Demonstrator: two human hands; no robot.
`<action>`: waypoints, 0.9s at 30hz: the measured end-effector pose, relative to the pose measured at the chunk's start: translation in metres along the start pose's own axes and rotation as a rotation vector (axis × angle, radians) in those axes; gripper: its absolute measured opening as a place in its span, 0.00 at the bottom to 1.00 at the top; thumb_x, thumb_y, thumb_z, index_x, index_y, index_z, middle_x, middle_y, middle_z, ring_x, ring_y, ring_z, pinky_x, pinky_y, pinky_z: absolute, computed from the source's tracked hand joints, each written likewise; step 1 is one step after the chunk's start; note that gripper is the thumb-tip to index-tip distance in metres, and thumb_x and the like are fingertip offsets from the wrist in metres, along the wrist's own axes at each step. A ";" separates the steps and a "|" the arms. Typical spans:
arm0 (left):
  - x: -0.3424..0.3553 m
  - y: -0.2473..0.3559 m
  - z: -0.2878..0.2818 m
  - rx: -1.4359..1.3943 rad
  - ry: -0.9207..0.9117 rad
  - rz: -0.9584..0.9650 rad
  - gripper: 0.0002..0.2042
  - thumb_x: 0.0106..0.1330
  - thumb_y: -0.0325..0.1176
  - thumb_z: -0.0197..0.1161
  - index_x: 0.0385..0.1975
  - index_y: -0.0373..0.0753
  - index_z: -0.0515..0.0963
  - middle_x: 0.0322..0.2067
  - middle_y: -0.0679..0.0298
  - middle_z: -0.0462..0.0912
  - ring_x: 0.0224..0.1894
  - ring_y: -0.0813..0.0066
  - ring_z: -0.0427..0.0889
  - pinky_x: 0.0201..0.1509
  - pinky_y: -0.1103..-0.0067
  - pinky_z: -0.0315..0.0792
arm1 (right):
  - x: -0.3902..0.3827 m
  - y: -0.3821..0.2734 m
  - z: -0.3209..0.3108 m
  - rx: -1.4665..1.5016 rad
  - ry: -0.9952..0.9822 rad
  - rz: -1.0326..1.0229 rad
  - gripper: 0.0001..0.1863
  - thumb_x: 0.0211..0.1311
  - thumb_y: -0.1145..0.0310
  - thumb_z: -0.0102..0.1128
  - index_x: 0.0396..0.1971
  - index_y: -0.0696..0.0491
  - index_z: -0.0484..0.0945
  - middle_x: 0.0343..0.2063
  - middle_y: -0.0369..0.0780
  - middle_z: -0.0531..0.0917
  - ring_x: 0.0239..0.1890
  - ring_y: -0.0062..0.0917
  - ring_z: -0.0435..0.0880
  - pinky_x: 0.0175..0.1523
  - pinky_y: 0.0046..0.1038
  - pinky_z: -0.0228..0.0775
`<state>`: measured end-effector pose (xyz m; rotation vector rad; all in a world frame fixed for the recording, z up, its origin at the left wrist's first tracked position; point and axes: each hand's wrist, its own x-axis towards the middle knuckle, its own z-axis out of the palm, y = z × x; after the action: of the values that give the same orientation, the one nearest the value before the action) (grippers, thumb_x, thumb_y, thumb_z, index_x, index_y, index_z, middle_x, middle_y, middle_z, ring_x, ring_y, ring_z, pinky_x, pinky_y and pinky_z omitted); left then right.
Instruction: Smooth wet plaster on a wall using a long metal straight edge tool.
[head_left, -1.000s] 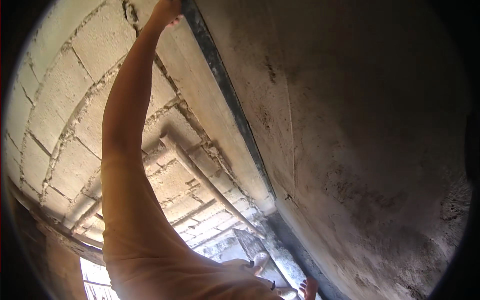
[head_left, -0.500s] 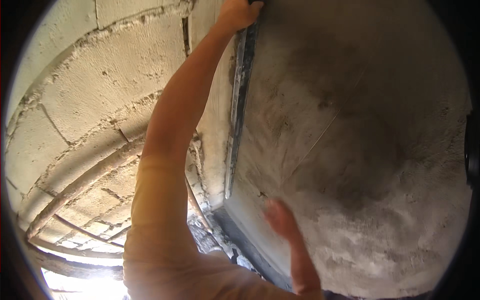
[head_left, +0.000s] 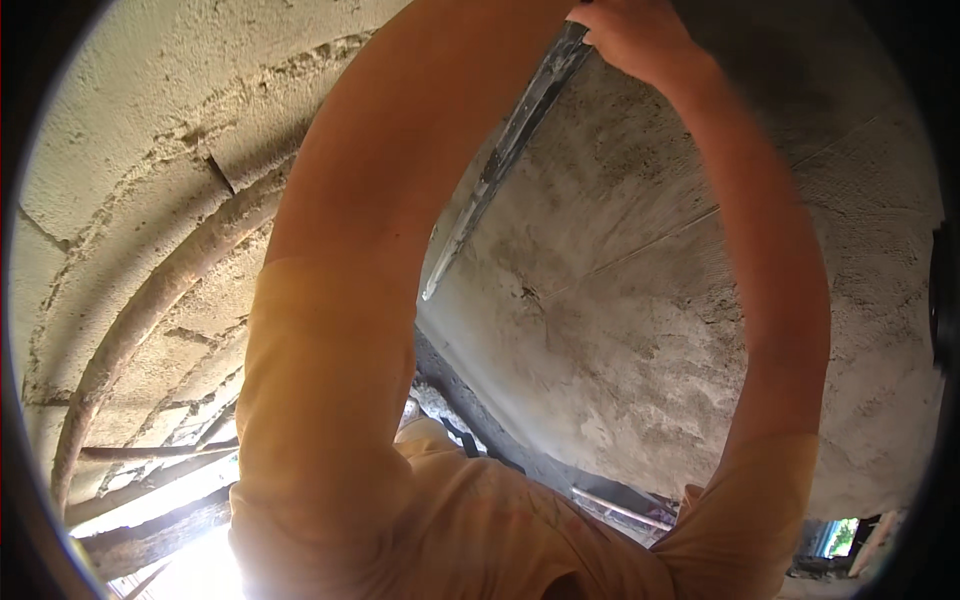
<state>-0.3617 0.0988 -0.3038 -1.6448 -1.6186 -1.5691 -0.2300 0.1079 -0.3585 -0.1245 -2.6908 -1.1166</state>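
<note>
A long, straight metal bar [head_left: 505,160], smeared with grey plaster, lies slantwise along the edge between the pale wall and the grey plastered surface. My right hand [head_left: 640,40] is raised to the bar's upper part, its fingers bent and closed round the edge there. My left arm [head_left: 370,170] reaches up across the picture and leaves it at the top, so the left hand is out of sight. The bar's upper end is hidden by my arm and hand. Its lower end hangs free beside my left upper arm.
Grey, rough plaster [head_left: 640,330] covers the broad surface on the right, with a thin line across it. To the left, a curved pole [head_left: 150,310] runs before the pale block wall [head_left: 130,130]. Bright daylight enters at lower left, near a beam [head_left: 150,530].
My right hand has risen from low before the plaster to the bar. My left hand has passed out of the top of the picture. The bar appears more slanted, and the view has shifted.
</note>
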 end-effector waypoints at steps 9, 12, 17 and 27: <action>-0.241 -0.071 0.058 -0.214 0.347 -0.303 0.19 0.70 0.41 0.64 0.50 0.32 0.77 0.42 0.49 0.83 0.39 0.58 0.82 0.40 0.67 0.75 | -0.002 0.004 0.003 -0.039 -0.136 0.043 0.15 0.60 0.71 0.65 0.48 0.47 0.84 0.52 0.35 0.80 0.44 0.35 0.86 0.49 0.39 0.80; -0.261 -0.072 0.102 -0.130 0.314 -0.224 0.23 0.70 0.46 0.62 0.48 0.28 0.75 0.41 0.42 0.78 0.45 0.41 0.78 0.46 0.58 0.73 | 0.006 0.002 -0.004 -0.051 -0.196 0.037 0.15 0.61 0.70 0.66 0.48 0.47 0.84 0.51 0.33 0.80 0.42 0.34 0.86 0.47 0.38 0.79; -0.231 -0.065 0.124 -0.133 0.499 -0.216 0.21 0.70 0.46 0.64 0.39 0.29 0.71 0.34 0.45 0.73 0.38 0.42 0.74 0.42 0.56 0.70 | -0.055 -0.020 -0.069 0.113 0.056 0.180 0.19 0.60 0.69 0.68 0.52 0.46 0.81 0.56 0.40 0.79 0.48 0.35 0.86 0.48 0.36 0.81; -0.220 -0.020 0.123 -0.107 0.401 -0.144 0.24 0.64 0.53 0.67 0.32 0.35 0.71 0.30 0.52 0.75 0.28 0.51 0.77 0.33 0.60 0.74 | -0.377 -0.195 -0.123 0.436 -0.184 0.674 0.19 0.57 0.63 0.72 0.48 0.50 0.82 0.49 0.43 0.82 0.42 0.37 0.87 0.40 0.34 0.82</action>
<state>-0.2659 0.1042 -0.5382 -1.1792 -1.4840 -1.9378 0.1259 -0.1140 -0.4979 -1.0012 -2.6282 -0.3258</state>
